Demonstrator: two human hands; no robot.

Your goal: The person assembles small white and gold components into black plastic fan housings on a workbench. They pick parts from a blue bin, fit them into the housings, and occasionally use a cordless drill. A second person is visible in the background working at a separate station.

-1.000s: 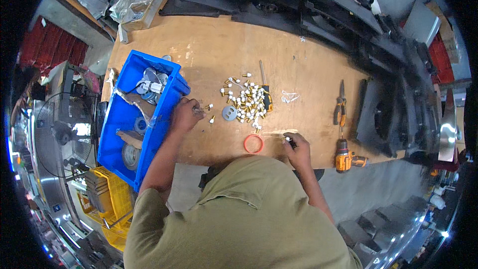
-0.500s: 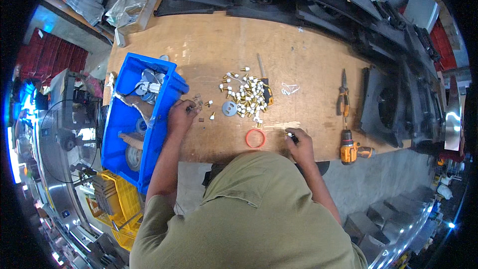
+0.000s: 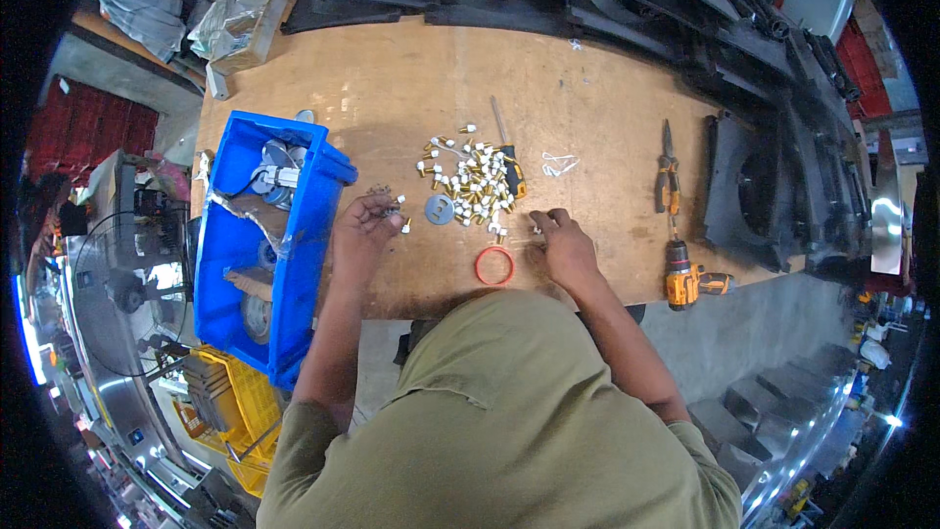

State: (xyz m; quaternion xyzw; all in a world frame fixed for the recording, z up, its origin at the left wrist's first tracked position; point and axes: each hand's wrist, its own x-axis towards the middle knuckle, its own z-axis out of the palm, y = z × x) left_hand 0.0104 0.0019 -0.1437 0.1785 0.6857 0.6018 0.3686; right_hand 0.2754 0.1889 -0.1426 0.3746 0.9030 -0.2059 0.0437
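My left hand (image 3: 363, 229) is at the right side of the blue bin, its fingers curled together over the table. What they hold, if anything, is too small to make out. Tiny metal pieces (image 3: 380, 191) lie just beyond its fingers, and a loose white-and-brass fitting (image 3: 406, 226) is beside its fingertips. My right hand (image 3: 571, 253) is closed in a pinch, with a small white-tipped fitting (image 3: 537, 230) showing at the fingertips. Between the hands lies a pile of white-capped brass fittings (image 3: 477, 181), with a grey slotted disc (image 3: 439, 210) at its left edge.
The blue bin (image 3: 328, 206) holds metal discs and cardboard. A red ring (image 3: 494, 265) lies near the front edge. A screwdriver (image 3: 511, 171) touches the pile. Pliers (image 3: 668, 181) and a power drill (image 3: 682, 279) lie at right. Black moulded panels (image 3: 450, 12) line the far and right sides.
My right hand has moved left and farther from me, toward the pile. My left hand has turned, and its fingers now curl upward beside the loose fittings. The whole view has shifted slightly.
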